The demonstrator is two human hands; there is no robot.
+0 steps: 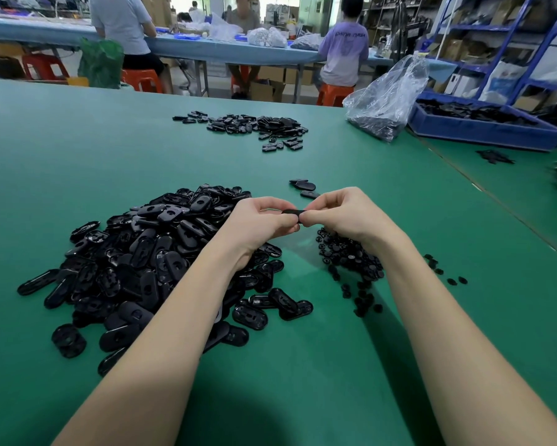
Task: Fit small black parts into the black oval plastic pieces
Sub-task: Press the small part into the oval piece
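So one oval piece (290, 214) is pinched edge-on between left hand (260, 222) and right hand (341, 214), probably so a small part gets pressed in.

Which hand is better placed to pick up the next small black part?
The right hand, I judge: the heap of small parts lies directly beneath it, while the left hand is over the oval pieces.

Left hand (261, 220) and right hand (341, 212) pinch one black oval piece (290, 214) between two heaps on the green table (77, 149).
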